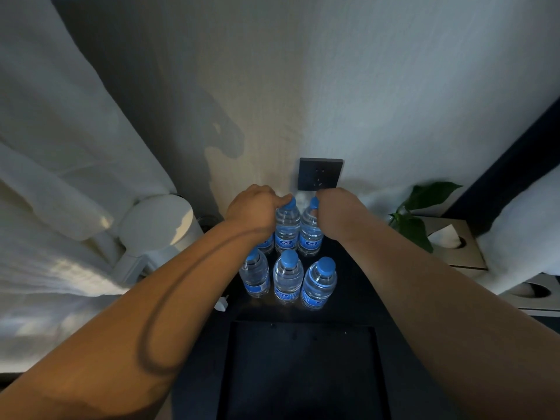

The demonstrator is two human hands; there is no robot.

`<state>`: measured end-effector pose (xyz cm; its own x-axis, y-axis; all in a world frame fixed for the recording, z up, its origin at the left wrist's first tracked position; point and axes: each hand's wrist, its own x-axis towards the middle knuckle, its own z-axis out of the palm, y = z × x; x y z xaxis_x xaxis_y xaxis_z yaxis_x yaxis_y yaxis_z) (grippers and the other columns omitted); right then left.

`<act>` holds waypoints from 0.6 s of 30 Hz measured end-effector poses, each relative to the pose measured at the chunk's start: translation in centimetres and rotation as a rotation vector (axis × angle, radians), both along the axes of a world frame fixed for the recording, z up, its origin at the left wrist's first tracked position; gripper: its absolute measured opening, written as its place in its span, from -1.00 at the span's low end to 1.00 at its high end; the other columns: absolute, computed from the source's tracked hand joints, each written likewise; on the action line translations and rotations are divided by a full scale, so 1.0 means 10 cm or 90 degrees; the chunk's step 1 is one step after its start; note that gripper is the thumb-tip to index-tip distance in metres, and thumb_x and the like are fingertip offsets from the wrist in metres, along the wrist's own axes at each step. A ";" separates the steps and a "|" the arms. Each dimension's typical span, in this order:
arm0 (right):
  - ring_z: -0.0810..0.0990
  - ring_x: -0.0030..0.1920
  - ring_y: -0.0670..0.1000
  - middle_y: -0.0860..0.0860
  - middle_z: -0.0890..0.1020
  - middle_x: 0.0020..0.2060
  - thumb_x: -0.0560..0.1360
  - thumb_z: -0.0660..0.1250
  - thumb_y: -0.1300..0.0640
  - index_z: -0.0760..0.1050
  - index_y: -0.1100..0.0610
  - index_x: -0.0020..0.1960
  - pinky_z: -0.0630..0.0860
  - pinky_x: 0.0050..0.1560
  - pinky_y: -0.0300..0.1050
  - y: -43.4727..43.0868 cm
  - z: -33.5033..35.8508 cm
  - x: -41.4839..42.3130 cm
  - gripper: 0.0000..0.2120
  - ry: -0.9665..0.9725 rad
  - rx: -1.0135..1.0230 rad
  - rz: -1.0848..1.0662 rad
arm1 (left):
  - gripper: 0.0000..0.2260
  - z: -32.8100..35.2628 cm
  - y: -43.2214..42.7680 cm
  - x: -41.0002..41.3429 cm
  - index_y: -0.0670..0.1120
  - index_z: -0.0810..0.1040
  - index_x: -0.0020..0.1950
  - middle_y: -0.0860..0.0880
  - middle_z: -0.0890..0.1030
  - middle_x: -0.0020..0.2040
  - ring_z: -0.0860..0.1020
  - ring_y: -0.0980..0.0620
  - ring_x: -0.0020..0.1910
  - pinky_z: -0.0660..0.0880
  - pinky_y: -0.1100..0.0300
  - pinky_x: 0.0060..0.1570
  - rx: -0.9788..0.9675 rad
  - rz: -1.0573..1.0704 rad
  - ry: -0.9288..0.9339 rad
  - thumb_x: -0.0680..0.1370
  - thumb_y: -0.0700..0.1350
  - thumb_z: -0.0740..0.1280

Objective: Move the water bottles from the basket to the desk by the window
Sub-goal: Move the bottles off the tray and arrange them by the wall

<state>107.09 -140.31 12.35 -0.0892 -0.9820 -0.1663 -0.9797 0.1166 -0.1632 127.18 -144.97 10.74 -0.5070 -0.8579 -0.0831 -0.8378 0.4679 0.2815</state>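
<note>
left hand (253,207): closed round the blue cap of the back-middle bottle (286,228), fingers pinching the neck from the left
right hand (335,212): curled on the cap of the back-right bottle (310,233), gripping it from the right side
water bottles: six show, all upright on the dark bench (357,286) close to the wall, packed in two rows and pretty much touching
back row: the two held ones plus a third bottle (266,244) mostly hidden under the left wrist
front row: front-left bottle (255,275), front-middle bottle (288,277), front-right bottle (319,283), nobody's touching these
in the way: the front row sits between the person and the held pair, and both forearms reach over or beside it
wall socket (320,174): dark plate on the wall right behind the held caps
curtain (60,131): pale fabric hanging on the left
white kettle (157,225): left of the bottles, near the bench edge
white plug (221,306): small, lying just left of the front row
plant (415,213): green leaves on the right, near the wall
tissue box (454,244): right of the plant, a tissue sticking out of the top
dark tray (303,368): flat black panel on the near part of the bench
labels: blue bands with white print on every bottle, too blurry to read, no brand can be made out
</note>
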 end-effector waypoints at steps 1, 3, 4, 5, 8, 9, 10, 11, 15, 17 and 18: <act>0.60 0.22 0.12 0.14 0.63 0.22 0.63 0.34 0.22 0.55 0.21 0.30 0.45 0.07 -0.12 0.00 -0.01 0.00 -0.75 -0.003 0.001 0.004 | -0.46 0.00 0.00 0.00 0.13 0.30 0.63 -0.12 0.46 0.44 0.37 -0.15 0.44 0.37 0.05 0.38 -0.004 -0.004 -0.005 0.66 -0.15 0.29; 0.60 0.22 0.12 0.14 0.62 0.23 0.63 0.31 0.26 0.54 0.23 0.30 0.42 0.05 -0.13 0.00 -0.02 0.00 -0.75 -0.007 0.000 0.010 | -0.44 -0.01 -0.01 0.01 0.14 0.29 0.63 -0.11 0.47 0.43 0.38 -0.15 0.44 0.38 0.05 0.36 -0.012 -0.004 -0.009 0.64 -0.17 0.30; 0.60 0.22 0.11 0.14 0.62 0.23 0.62 0.30 0.27 0.54 0.23 0.29 0.42 0.04 -0.13 0.01 -0.03 -0.01 -0.75 -0.005 -0.001 0.011 | -0.43 -0.02 -0.02 0.01 0.14 0.29 0.63 -0.11 0.47 0.43 0.38 -0.15 0.43 0.38 0.06 0.35 -0.015 -0.006 -0.008 0.64 -0.17 0.30; 0.60 0.21 0.11 0.14 0.63 0.22 0.62 0.30 0.27 0.54 0.23 0.29 0.40 0.02 -0.14 0.01 -0.03 -0.01 -0.75 -0.003 -0.006 0.011 | -0.43 -0.02 -0.02 0.01 0.15 0.29 0.63 -0.11 0.47 0.43 0.38 -0.15 0.43 0.38 0.06 0.34 -0.016 -0.007 -0.008 0.64 -0.17 0.30; 0.61 0.16 0.10 0.13 0.63 0.17 0.59 0.33 0.28 0.54 0.21 0.27 0.38 -0.03 -0.15 0.03 -0.04 0.01 -0.74 0.001 -0.015 0.012 | -0.45 -0.03 -0.02 0.01 0.14 0.30 0.63 -0.12 0.47 0.43 0.38 -0.15 0.43 0.37 0.06 0.34 -0.010 0.002 -0.006 0.65 -0.13 0.28; 0.61 0.15 0.10 0.12 0.63 0.16 0.58 0.33 0.28 0.54 0.21 0.27 0.38 -0.04 -0.14 0.03 -0.04 0.01 -0.74 0.002 -0.013 0.011 | -0.44 -0.04 -0.02 0.01 0.14 0.29 0.63 -0.12 0.47 0.43 0.38 -0.16 0.43 0.37 0.06 0.34 -0.012 0.002 -0.006 0.64 -0.14 0.29; 0.61 0.13 0.10 0.12 0.64 0.15 0.58 0.34 0.28 0.54 0.21 0.26 0.38 -0.05 -0.14 0.03 -0.04 0.01 -0.75 0.002 -0.013 0.009 | -0.43 -0.04 -0.02 0.01 0.15 0.29 0.63 -0.12 0.47 0.43 0.39 -0.16 0.42 0.38 0.05 0.34 -0.016 0.000 -0.006 0.64 -0.15 0.29; 0.62 0.13 0.10 0.12 0.64 0.15 0.58 0.34 0.28 0.55 0.21 0.25 0.39 -0.05 -0.13 0.03 -0.03 0.01 -0.75 0.003 -0.013 0.007 | -0.44 -0.04 -0.02 0.01 0.15 0.29 0.62 -0.12 0.47 0.43 0.39 -0.16 0.42 0.38 0.05 0.33 -0.018 0.000 -0.005 0.64 -0.15 0.29; 0.61 0.18 0.10 0.13 0.63 0.19 0.59 0.34 0.27 0.54 0.21 0.28 0.38 -0.01 -0.15 0.03 -0.03 0.01 -0.73 0.000 -0.007 0.002 | -0.40 -0.01 -0.01 0.02 0.18 0.29 0.62 -0.11 0.48 0.42 0.40 -0.15 0.41 0.41 0.03 0.33 -0.022 -0.010 -0.008 0.62 -0.19 0.32; 0.60 0.22 0.10 0.13 0.62 0.23 0.61 0.33 0.26 0.52 0.22 0.32 0.36 0.01 -0.16 0.03 -0.02 0.00 -0.72 -0.001 -0.003 0.005 | -0.37 0.00 0.00 0.02 0.20 0.28 0.61 -0.11 0.48 0.41 0.41 -0.16 0.40 0.43 0.00 0.34 -0.027 -0.017 -0.012 0.61 -0.22 0.34; 0.59 0.22 0.10 0.13 0.62 0.23 0.62 0.33 0.26 0.52 0.21 0.33 0.36 0.02 -0.16 0.03 -0.02 0.00 -0.72 0.000 -0.002 0.007 | -0.36 0.01 0.00 0.02 0.20 0.28 0.61 -0.11 0.48 0.41 0.42 -0.16 0.40 0.44 -0.02 0.33 -0.030 -0.020 -0.013 0.60 -0.23 0.35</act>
<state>107.05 -140.00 12.13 -0.0785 -0.9833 -0.1639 -0.9809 0.1055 -0.1634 127.35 -144.96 10.81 -0.5324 -0.8448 -0.0542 -0.8279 0.5063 0.2412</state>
